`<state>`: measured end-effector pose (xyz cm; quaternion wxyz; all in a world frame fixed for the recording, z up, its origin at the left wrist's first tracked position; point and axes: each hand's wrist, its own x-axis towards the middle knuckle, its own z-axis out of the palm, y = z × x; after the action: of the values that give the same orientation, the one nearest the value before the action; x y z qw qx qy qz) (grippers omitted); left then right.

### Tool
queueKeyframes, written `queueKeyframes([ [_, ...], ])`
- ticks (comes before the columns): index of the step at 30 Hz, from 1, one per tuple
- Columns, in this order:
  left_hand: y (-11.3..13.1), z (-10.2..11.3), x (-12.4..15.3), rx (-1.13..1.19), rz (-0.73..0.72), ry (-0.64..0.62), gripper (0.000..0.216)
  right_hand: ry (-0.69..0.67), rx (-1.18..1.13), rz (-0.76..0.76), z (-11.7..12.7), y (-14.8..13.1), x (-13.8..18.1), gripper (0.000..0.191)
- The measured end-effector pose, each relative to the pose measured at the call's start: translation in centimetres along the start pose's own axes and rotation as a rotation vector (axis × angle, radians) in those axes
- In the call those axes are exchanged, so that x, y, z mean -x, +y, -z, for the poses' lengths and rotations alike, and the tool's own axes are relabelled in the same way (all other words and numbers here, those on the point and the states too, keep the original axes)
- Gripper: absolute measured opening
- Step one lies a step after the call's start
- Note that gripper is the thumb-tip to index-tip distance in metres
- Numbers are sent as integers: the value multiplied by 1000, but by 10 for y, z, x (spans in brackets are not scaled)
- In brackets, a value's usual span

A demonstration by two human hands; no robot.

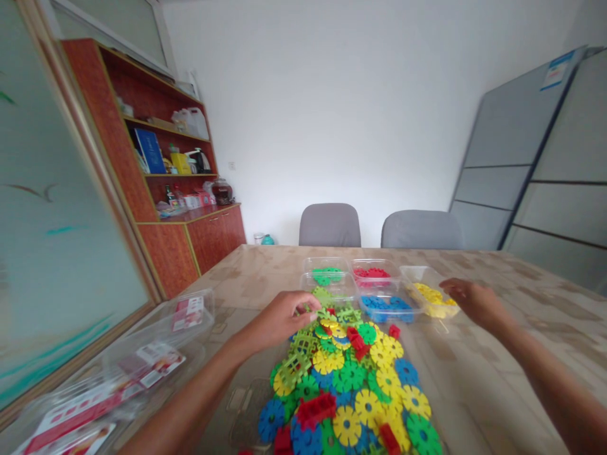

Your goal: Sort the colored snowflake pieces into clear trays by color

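Observation:
My left hand [283, 317] is at the far left edge of a heap of plastic pieces, its fingers curled in over light-green lattice pieces [303, 344]. What lies between its fingertips is too small to make out. Yellow notched discs [368, 406], blue discs [271, 419], green discs [349, 377] and red blocks [317, 409] make up the rest of the heap. Over the right rim of a clear tub [417, 273] is my right hand [468, 297], fingers reaching left and slightly apart. Yellow discs [429, 296] lie in that tub, and no piece shows in the hand.
Other clear tubs hold green discs [327, 275], red discs [372, 274] and blue discs [386, 306]. A light-green piece touches an empty-looking front tub [341, 292]. Clear labelled lids [156, 363] lie at left. Two grey chairs [329, 224] stand beyond the patterned table [502, 272].

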<state>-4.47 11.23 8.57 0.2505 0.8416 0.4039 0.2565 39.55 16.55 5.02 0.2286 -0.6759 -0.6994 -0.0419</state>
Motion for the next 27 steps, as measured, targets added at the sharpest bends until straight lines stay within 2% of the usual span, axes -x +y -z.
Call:
queueKeyframes([
  [4, -17, 16, 2, -78, 58, -5, 23, -41, -68, 92, -5, -14, 20, 39],
  [9, -37, 30, 13, -142, 114, -144, 21, -29, -129, 111, -6, -26, 25, 43],
  [12, -40, 30, 16, -171, 139, -225, 21, 22, -134, 91, 5, -31, 24, 44],
  [15, -34, 23, 16, -196, 159, -273, 21, 51, -161, 94, 22, -52, 26, 46],
  [18, -27, 16, 16, -225, 165, -283, 29, -59, -327, 234, 36, -91, 39, 43],
  [20, -25, 13, 16, -257, 174, -266, 39, -223, -413, 364, 40, -115, 54, 40],
  [22, -27, 11, 17, -294, 188, -241, 45, -399, -417, 433, 38, -130, 71, 40],
  [24, -33, 10, 17, -318, 197, -225, 49, -478, -365, 427, 31, -132, 86, 44],
  [27, -41, 6, 15, -320, 196, -200, 53, -460, -315, 372, 14, -121, 96, 48],
])
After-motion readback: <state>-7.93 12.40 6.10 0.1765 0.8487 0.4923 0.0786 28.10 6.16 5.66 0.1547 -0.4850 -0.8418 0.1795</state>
